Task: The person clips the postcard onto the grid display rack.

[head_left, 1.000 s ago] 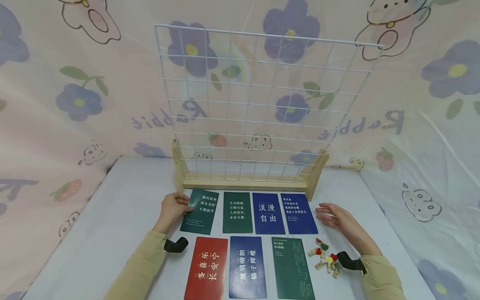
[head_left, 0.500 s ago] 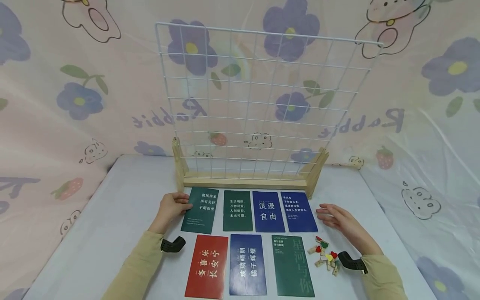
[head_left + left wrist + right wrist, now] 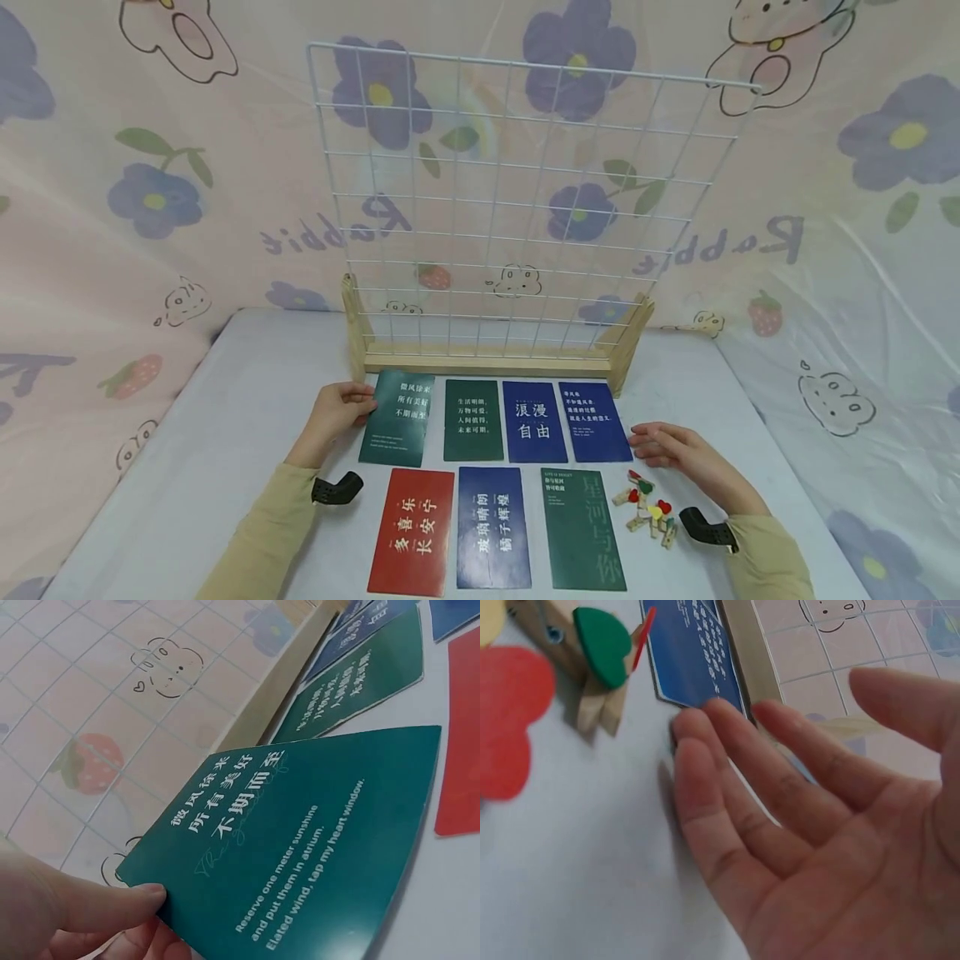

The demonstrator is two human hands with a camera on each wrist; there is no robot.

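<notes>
My left hand [image 3: 335,417] pinches the left edge of a dark green card [image 3: 396,421] with white writing, thumb on top and fingers beneath. In the left wrist view this green card [image 3: 300,847] is tilted, its near edge raised. My right hand [image 3: 682,454] rests palm inward on the table, fingers relaxed and holding nothing, beside the right end of the back row. Its nearest card is the blue card [image 3: 596,423]. Close to that hand lies a small heap of wooden clothespins [image 3: 651,512]; one with a green heart [image 3: 604,649] shows large in the right wrist view.
A white wire grid [image 3: 517,208] stands in a wooden base [image 3: 487,365] behind the cards. Another green card [image 3: 473,450] and a blue card [image 3: 534,450] lie in the back row. In front are a red card [image 3: 390,533], a blue card [image 3: 468,533] and a green card [image 3: 577,542].
My left hand has drawn slightly left, and the green card in it has tipped up and shifted a little. The right hand has barely moved.
</notes>
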